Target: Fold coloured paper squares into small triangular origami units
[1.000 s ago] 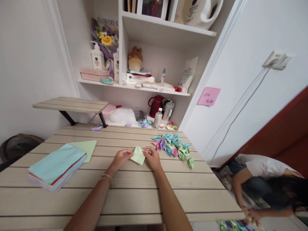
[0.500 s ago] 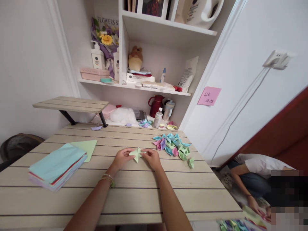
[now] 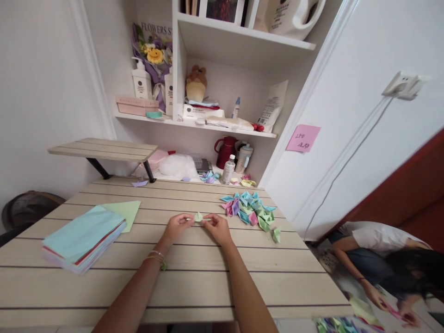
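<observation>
A small folded piece of light green paper [image 3: 198,217] is held just above the desk between both hands. My left hand [image 3: 178,226] pinches its left end with thumb and fingers. On the other side, my right hand [image 3: 218,228] pinches the right end. A low peak of paper shows between the fingertips; the rest is partly hidden. To the right of my hands lies a pile of folded paper boats [image 3: 247,208] in blue, green, pink and purple. One green folded piece [image 3: 276,235] sits at the pile's near edge.
At left, a stack of coloured paper [image 3: 85,231] overlaps a green sheet [image 3: 129,213]. A small raised shelf [image 3: 104,149] stands behind it. A clear bottle [image 3: 228,171] and a red jug [image 3: 225,152] stand at the back. On the right, a crouching person [image 3: 381,259] handles pink paper.
The green paper between my hands has gone from a spread, four-pointed shape to a flatter, narrower one with a small peak. The person at right has shifted, holding pink paper.
</observation>
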`<action>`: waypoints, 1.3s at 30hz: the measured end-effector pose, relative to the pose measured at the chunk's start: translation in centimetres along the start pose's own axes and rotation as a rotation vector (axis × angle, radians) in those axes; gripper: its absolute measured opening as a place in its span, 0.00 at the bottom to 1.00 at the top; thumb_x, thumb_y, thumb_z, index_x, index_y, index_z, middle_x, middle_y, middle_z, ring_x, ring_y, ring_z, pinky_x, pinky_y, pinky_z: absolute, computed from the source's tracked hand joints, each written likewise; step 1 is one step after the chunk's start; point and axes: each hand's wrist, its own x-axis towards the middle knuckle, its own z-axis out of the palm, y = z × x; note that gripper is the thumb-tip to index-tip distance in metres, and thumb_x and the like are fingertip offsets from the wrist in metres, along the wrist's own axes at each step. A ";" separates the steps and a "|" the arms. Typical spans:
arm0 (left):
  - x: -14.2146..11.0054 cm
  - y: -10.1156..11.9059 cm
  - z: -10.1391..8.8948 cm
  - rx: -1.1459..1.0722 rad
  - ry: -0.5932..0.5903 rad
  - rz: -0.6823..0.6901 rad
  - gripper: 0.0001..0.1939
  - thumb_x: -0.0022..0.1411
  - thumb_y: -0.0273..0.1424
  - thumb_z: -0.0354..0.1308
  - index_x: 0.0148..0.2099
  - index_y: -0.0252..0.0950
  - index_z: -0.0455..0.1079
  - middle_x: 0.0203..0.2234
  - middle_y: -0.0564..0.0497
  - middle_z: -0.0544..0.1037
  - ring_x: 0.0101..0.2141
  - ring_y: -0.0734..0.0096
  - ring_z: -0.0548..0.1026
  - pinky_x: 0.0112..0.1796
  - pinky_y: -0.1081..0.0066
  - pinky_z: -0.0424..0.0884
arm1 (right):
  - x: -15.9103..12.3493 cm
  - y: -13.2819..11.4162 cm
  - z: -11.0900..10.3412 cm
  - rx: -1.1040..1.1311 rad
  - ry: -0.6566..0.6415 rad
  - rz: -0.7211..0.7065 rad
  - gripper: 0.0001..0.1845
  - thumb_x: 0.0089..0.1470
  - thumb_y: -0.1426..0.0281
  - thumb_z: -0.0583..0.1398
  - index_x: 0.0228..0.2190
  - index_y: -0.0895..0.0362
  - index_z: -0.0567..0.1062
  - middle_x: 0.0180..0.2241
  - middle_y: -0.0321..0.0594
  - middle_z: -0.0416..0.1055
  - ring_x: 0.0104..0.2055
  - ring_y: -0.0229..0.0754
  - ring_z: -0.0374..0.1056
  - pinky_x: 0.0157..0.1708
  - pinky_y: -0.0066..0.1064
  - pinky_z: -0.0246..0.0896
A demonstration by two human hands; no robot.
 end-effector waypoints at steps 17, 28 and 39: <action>0.3 -0.8 0.1 -0.002 -0.041 0.046 0.13 0.45 0.35 0.62 0.32 0.32 0.69 0.15 0.55 0.71 0.19 0.75 0.70 0.26 0.73 0.68 | -0.5 -1.3 0.7 -0.172 -0.052 -0.176 0.10 0.47 0.65 0.58 0.29 0.57 0.77 0.24 0.39 0.73 0.25 0.37 0.65 0.25 0.27 0.58; 0.6 -1.1 0.0 -0.081 -0.053 -0.001 0.14 0.46 0.36 0.62 0.33 0.32 0.69 0.25 0.48 0.76 0.28 0.68 0.75 0.34 0.67 0.72 | -0.3 -1.1 1.9 0.245 -0.096 0.047 0.17 0.43 0.58 0.61 0.30 0.58 0.77 0.28 0.41 0.76 0.30 0.43 0.71 0.32 0.33 0.66; 0.2 -0.2 0.2 -0.040 -0.057 0.025 0.16 0.47 0.35 0.62 0.37 0.32 0.69 0.29 0.47 0.78 0.34 0.64 0.76 0.40 0.66 0.70 | -0.5 -1.7 1.9 0.294 -0.095 0.024 0.18 0.39 0.59 0.64 0.32 0.57 0.77 0.32 0.43 0.76 0.36 0.47 0.72 0.39 0.37 0.66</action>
